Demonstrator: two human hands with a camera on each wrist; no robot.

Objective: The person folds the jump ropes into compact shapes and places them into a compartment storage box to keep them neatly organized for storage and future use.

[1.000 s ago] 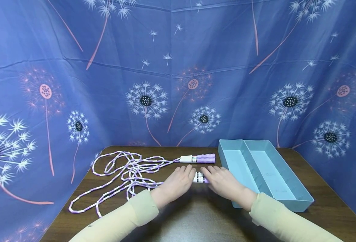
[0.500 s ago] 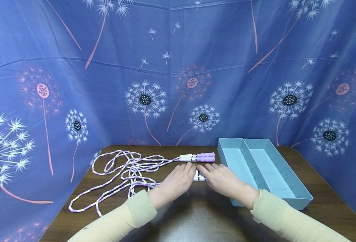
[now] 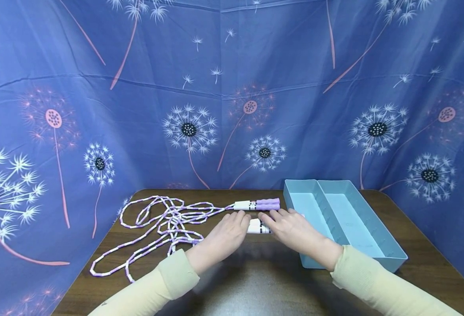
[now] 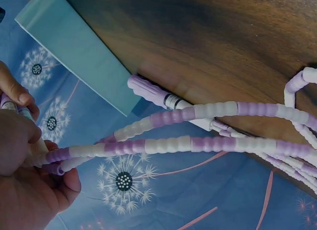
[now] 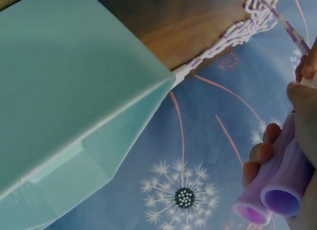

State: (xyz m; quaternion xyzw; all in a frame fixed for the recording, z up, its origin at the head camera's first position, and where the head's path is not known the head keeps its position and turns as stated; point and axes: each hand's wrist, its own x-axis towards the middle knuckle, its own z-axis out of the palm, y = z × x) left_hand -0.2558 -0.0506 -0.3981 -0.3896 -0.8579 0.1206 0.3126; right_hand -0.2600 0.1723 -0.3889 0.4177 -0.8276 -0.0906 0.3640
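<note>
Two purple-and-white jump rope handles (image 3: pixel 254 226) lie side by side between my hands, a little above the table. My left hand (image 3: pixel 222 235) holds their white ends; in the left wrist view two strands of beaded cord (image 4: pixel 168 144) run out from its fingers. My right hand (image 3: pixel 295 230) grips the purple grips (image 5: pixel 285 163), whose hollow ends stick out below its fingers in the right wrist view. Behind my hands, a second pair of jump rope handles (image 3: pixel 257 205) rests on the table. The beaded cords (image 3: pixel 174 224) lie tangled to the left, crossing one another.
A light blue tray (image 3: pixel 398 262) with two long compartments stands on the right, close by my right hand and forearm. The brown wooden table (image 3: pixel 251 285) ends at the back against a blue dandelion-print cloth (image 3: pixel 315 87).
My left hand has shifted slightly left and my right hand slightly right, so the gap between them is wider and more of the handles' white part shows. The back handles and tray stay put.
</note>
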